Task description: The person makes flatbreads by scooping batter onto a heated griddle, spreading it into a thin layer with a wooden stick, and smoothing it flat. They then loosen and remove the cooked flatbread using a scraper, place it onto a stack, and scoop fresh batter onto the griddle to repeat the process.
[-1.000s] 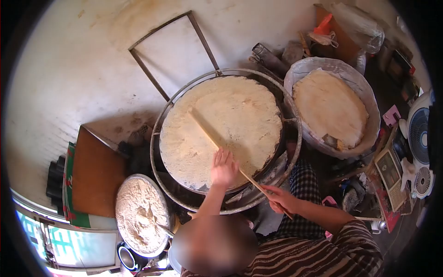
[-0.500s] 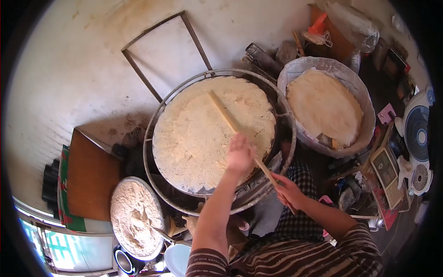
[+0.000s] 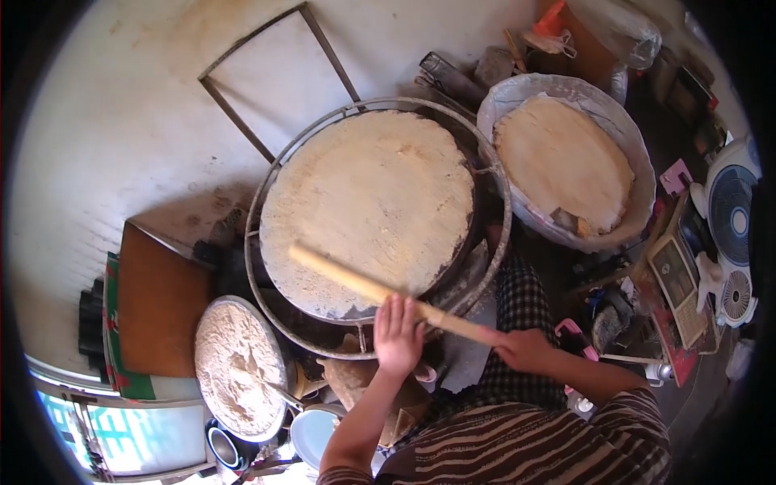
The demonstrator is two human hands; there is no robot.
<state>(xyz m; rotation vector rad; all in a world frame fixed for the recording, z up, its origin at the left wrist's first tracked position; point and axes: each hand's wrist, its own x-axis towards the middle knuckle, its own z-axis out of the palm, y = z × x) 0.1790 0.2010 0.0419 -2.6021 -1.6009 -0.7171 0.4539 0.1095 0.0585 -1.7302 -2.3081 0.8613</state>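
A long wooden spreader (image 3: pixel 343 277) slants across the near part of a big round griddle (image 3: pixel 327 314), its blade over a thin, pale layer of batter (image 3: pixel 368 198). My right hand (image 3: pixel 525 350) is closed around the spreader's handle, off the griddle's near right side. Stretched fingers of my left hand (image 3: pixel 398 335) lie flat on the spreader where blade and handle meet, with the palm toward the near rim. The batter covers nearly the whole griddle and looks rough at its edges.
A metal ring (image 3: pixel 508 202) surrounds the griddle. At the right, a lined tub (image 3: pixel 643 198) holds stacked flat pancakes (image 3: pixel 562 166). A basin (image 3: pixel 279 356) of thick batter with a handled tool stands at lower left, near a pale bucket (image 3: pixel 311 436). A fan (image 3: pixel 731 202) stands far right.
The spreader has swung from the griddle's upper middle toward its near left side and lies flatter. My left hand has moved down toward me; the whole view has shifted slightly.
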